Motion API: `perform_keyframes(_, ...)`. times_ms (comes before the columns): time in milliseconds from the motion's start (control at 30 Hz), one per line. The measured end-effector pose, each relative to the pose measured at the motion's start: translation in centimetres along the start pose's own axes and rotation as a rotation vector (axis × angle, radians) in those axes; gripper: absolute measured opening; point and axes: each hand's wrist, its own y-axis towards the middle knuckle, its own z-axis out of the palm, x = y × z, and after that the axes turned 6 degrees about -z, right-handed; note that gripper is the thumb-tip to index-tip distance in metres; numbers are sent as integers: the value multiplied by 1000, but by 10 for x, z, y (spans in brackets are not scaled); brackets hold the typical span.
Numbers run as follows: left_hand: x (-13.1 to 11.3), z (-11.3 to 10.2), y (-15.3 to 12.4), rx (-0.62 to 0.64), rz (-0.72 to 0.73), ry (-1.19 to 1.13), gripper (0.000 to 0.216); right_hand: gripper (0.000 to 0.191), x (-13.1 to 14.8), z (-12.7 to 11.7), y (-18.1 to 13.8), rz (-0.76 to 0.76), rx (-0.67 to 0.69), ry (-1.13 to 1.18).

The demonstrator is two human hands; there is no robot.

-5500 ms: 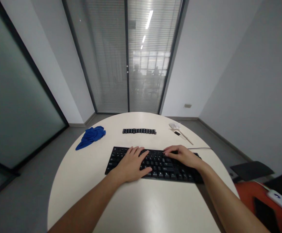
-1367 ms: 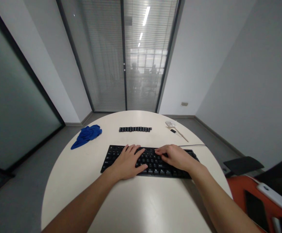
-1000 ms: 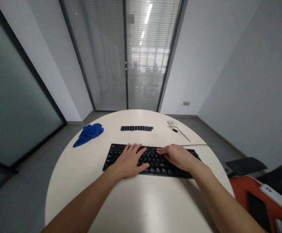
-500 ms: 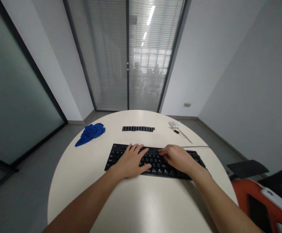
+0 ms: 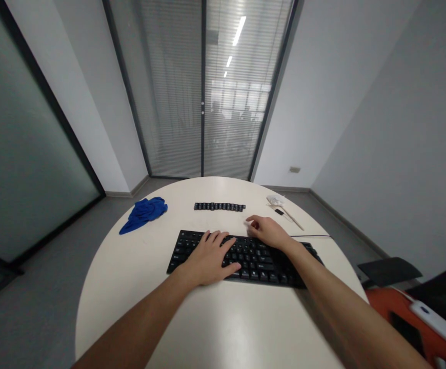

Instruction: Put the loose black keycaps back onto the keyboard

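Observation:
A black computer keyboard (image 5: 263, 260) lies across the table in front of me. My left hand (image 5: 209, 259) rests flat on its left-middle part, fingers spread over the keys. Just above the keyboard's back edge is my right hand (image 5: 267, 230), its thumb and fingers pinched together. A small pale tip shows at those fingertips, too small to name. Beyond the keyboard, black keycaps (image 5: 219, 206) stand in a row on the table. The keys beneath both hands are hidden.
A crumpled blue cloth (image 5: 144, 212) lies at the table's left. Towards the back right are a thin stick-like handle (image 5: 292, 219) with a whitish bundle and a small black piece (image 5: 279, 211). The keyboard's cable (image 5: 311, 236) runs right. An orange chair (image 5: 384, 302) stands beside the table (image 5: 215, 318).
My right hand has lifted off the keys and moved away from me, past the keyboard's back edge, still pinched. My left hand stays on the keyboard.

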Motion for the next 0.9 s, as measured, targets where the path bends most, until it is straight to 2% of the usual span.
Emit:
perform_keyframes(167,1,0,0,-2,6,-16,69,48,-3,5,38,82,-7,-100)
perform_keyframes(300,0,-1,0,2,-1,-5,68,55,-1,12,54,122,-20,-161)
perform_keyframes(600,0,-1,-1,12,-9,-9,68,42,7,18,58,171,-24,-198)
perform_keyframes(900,1,-1,0,9,-9,4,68,24,13,10,37,127,-24,-110)
